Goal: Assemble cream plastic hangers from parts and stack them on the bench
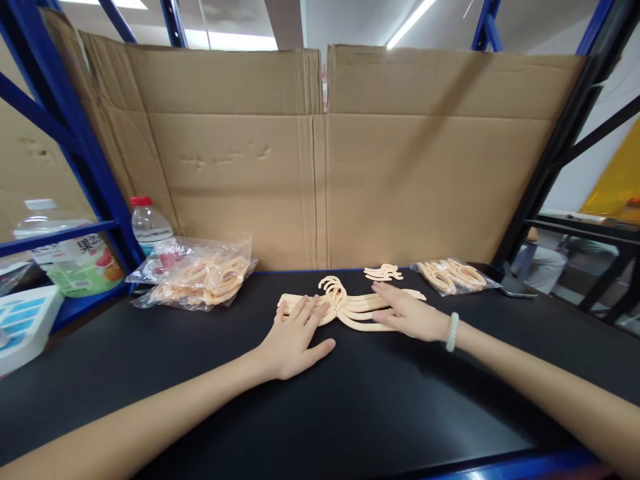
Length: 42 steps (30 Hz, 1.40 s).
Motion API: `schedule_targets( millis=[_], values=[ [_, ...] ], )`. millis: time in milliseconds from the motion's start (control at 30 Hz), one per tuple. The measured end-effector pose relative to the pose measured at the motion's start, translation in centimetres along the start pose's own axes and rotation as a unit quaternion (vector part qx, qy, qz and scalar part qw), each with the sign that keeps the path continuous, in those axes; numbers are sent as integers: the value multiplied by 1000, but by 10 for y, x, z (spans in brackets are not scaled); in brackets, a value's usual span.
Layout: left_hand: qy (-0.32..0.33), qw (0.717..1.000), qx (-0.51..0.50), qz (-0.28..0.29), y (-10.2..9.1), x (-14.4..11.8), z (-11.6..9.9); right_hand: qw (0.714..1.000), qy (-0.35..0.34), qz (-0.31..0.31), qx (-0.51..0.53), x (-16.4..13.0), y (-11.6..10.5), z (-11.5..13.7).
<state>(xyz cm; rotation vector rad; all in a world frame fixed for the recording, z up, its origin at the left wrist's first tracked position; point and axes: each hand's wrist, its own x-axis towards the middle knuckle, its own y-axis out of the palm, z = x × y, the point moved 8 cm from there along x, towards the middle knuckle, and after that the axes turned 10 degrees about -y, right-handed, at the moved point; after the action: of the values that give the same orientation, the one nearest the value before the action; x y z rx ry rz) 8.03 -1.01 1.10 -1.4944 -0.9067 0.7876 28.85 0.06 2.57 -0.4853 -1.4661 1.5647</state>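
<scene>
2 hands (295, 337) flat on hangers (350, 305), bottle label (87, 250) "果".

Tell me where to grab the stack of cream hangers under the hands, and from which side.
Grip the stack of hangers at the middle, where the hooks bunch together, probably from above. It lies flat on the black table with its thin arms fanned out sideways under the left hand and right hand, so the ends would likely splay.

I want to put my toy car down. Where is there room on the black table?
The table is bare in front, between the two arms and the near edge, and at the left front below the bag. The back is crowded: the hangers under the left hand and right hand, a small pile, another bag.
</scene>
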Motion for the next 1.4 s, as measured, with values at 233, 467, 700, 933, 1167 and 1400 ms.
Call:
schedule_targets(
  millis=[233,467,700,933,1167,1400],
  values=[
    [9,1000,7,12,0,13,3,994,-61,68,-64,2,24,7],
    [5,1000,0,9,2,35,8,994,-81,39,-67,23,22,-19],
    [9,1000,-4,-17,0,39,6,994,-85,10,-62,21,20,-24],
    [106,982,10,-157,-20,-1,-5,978,-129,-80,-140,14,6,-11],
    [153,975,-43,-155,-24,-28,-4,958,-217,-114,-151,6,-5,33],
    [72,983,-24,-165,-27,-23,4,952,-238,-97,-167,0,3,46]
  ],
)
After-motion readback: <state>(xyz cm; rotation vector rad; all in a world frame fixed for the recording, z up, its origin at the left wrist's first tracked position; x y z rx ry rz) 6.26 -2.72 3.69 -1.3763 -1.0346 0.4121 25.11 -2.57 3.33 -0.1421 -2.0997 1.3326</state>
